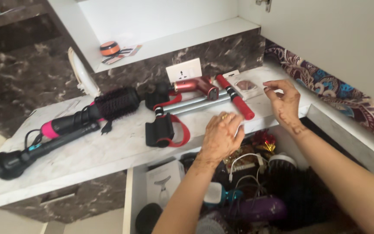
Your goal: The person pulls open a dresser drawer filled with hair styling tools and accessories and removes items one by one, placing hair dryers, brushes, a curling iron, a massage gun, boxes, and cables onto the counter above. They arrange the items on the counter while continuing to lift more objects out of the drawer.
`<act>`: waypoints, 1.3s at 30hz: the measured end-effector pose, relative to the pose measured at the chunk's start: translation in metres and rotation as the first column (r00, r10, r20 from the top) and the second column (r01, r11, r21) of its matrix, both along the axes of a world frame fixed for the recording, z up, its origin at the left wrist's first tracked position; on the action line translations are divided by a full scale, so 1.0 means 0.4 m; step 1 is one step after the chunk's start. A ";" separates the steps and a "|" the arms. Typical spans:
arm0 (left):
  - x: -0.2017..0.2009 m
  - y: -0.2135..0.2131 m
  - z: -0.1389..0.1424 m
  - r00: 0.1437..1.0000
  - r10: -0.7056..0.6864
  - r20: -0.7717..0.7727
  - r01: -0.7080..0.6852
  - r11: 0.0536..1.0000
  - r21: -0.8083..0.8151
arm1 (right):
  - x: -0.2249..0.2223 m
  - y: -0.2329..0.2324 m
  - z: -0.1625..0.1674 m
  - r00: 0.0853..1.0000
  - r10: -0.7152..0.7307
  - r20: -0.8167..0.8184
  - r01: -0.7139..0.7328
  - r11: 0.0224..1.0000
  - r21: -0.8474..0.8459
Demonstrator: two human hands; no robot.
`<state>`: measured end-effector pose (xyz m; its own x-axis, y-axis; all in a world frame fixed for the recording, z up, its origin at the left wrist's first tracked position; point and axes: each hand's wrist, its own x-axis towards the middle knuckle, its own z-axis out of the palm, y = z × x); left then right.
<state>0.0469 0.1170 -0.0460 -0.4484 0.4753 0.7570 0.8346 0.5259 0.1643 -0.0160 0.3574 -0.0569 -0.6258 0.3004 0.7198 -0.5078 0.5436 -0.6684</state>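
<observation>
Cluttered drawer below both hands is dim, contents indistinct.

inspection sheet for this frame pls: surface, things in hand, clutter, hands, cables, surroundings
Surface: white marble counter above an open drawer.
Things in hand: red-handled metal bar tool, nearest both hands; small clear packet beside it.
Clutter: round hair-dryer brush, black styling wand, red massage gun, black foot pads with red straps; drawer crammed with a white box, a purple tool, brushes.
Hands: left hand at the counter edge, holding nothing visible; right hand raised, fingers open, empty.
Cables: black cord and plug on the counter; white cable in the drawer.
Surroundings: wall socket, white shelf, patterned cloth.
</observation>
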 end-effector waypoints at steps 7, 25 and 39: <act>0.051 -0.128 -0.162 0.990 -0.031 0.137 0.072 0.950 -0.305 | 0.211 -0.091 -0.034 0.807 0.451 0.382 -0.506 0.861 0.052; -0.138 -0.018 -0.491 0.570 0.567 0.595 -0.307 0.818 -0.486 | 0.041 -0.116 -0.246 0.648 -0.123 0.752 -0.603 0.521 0.604; -0.104 0.023 -0.629 0.549 0.363 0.753 -0.446 0.889 -0.104 | 0.046 -0.072 -0.371 0.765 -0.075 0.640 -0.556 0.425 0.714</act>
